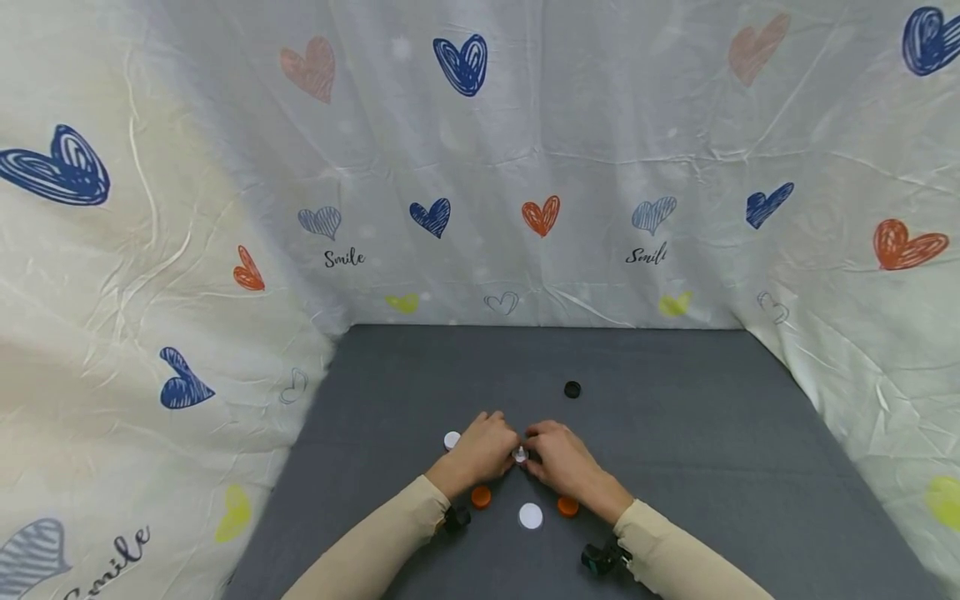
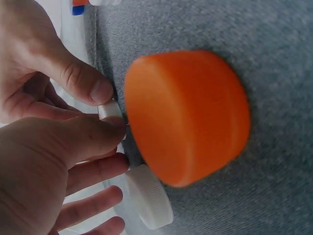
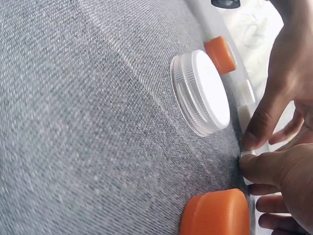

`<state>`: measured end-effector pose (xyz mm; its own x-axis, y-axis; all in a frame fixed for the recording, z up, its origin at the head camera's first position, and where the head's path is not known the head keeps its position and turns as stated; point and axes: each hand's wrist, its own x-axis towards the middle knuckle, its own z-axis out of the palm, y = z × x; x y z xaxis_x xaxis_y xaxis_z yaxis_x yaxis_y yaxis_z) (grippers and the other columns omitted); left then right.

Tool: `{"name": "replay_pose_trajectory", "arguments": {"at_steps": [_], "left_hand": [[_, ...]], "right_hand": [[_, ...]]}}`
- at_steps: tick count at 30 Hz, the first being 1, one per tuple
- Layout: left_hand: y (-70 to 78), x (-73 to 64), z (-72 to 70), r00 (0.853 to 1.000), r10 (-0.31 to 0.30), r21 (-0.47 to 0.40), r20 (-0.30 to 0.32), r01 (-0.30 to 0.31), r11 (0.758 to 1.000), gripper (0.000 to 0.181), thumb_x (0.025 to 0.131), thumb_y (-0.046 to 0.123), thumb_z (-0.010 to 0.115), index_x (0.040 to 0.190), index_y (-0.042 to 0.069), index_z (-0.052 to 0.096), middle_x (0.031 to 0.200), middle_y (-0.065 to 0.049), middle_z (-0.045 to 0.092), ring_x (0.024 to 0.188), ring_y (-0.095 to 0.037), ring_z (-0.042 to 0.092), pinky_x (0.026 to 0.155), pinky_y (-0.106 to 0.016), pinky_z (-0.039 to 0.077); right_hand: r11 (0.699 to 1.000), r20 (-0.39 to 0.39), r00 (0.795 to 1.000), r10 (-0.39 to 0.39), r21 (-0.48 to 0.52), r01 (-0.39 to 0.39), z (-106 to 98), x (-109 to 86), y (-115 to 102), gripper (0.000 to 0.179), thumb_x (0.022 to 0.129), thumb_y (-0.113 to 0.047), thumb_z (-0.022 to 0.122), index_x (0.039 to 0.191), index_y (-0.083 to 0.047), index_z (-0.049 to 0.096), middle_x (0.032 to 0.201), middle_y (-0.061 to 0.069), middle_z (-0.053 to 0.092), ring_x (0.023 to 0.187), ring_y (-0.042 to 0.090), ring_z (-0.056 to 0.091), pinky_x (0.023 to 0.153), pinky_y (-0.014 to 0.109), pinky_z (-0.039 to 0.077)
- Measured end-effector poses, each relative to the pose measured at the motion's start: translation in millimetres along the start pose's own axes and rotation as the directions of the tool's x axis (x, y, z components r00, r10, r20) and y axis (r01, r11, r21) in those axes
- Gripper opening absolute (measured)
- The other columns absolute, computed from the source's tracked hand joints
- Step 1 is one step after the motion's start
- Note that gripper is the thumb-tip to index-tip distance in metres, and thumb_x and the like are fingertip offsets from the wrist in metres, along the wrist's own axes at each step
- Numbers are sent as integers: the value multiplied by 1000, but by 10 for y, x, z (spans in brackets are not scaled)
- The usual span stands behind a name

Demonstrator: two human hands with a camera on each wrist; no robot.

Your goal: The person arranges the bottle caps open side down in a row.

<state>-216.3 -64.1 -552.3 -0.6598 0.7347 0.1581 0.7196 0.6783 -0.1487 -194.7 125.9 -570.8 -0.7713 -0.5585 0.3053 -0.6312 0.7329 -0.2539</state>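
Both hands meet near the middle of the table, at a small white cap (image 1: 521,455) with a narrow tip. My left hand (image 1: 483,450) pinches one side of it between thumb and fingers, while the other fingers spread out loosely. From the opposite side, my right hand (image 1: 562,458) pinches it too. In the left wrist view, both thumbs press on the small white cap (image 2: 110,111), and fingers hide part of it. An orange cap (image 2: 188,117) stands close below the left hand. Beside that hand's fingers lies a ribbed white cap (image 2: 149,197).
Below the hands is a round white-topped lid (image 1: 530,516) with clear ribbed sides. Another orange cap (image 1: 567,507) sits under the right wrist. A black cap (image 1: 572,389) lies farther back. The grey table (image 1: 675,400) is bordered by a heart-patterned curtain (image 1: 600,125).
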Motion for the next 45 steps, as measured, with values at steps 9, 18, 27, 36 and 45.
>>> {"name": "replay_pose_trajectory", "arguments": {"at_steps": [9,18,27,36,45], "left_hand": [[-162,144,-199,995,-66,-27,74,68,997,14,83,37,80,87,25,75,82,8,69,86,-19,62,72,-38,49],[-313,496,-479,994,-95,-42,46,97,994,37,87,40,78,116,18,75,105,2,74,92,-20,70,80,-40,57],[-324,816,-582,992,-113,-100,48,118,988,46,89,42,76,126,16,70,117,0,72,99,-18,70,80,-33,58],[-313,1068,-501,984,-155,-157,87,167,973,45,89,42,76,126,16,70,119,-1,72,101,-18,69,81,-35,58],[-217,1280,-295,966,-185,-193,179,219,956,47,90,40,76,130,16,69,122,-1,71,104,-18,69,82,-34,58]], "right_hand": [[999,44,999,25,-30,-24,-201,43,126,27,84,-33,82,101,-12,78,114,8,71,109,27,65,94,49,52],[990,-6,998,66,-122,-66,-581,190,385,42,84,-32,82,114,-4,74,118,11,71,113,29,66,97,47,52],[979,-12,990,140,-146,-140,-789,242,700,43,85,-31,82,118,-5,72,119,13,71,112,32,66,94,49,53],[970,10,981,195,-152,-191,-789,219,912,46,85,-29,81,121,-2,70,123,17,69,112,36,65,93,52,53],[962,40,969,244,-140,-236,-687,222,1058,44,86,-29,80,119,-2,71,120,16,70,110,35,66,93,50,53]]}}
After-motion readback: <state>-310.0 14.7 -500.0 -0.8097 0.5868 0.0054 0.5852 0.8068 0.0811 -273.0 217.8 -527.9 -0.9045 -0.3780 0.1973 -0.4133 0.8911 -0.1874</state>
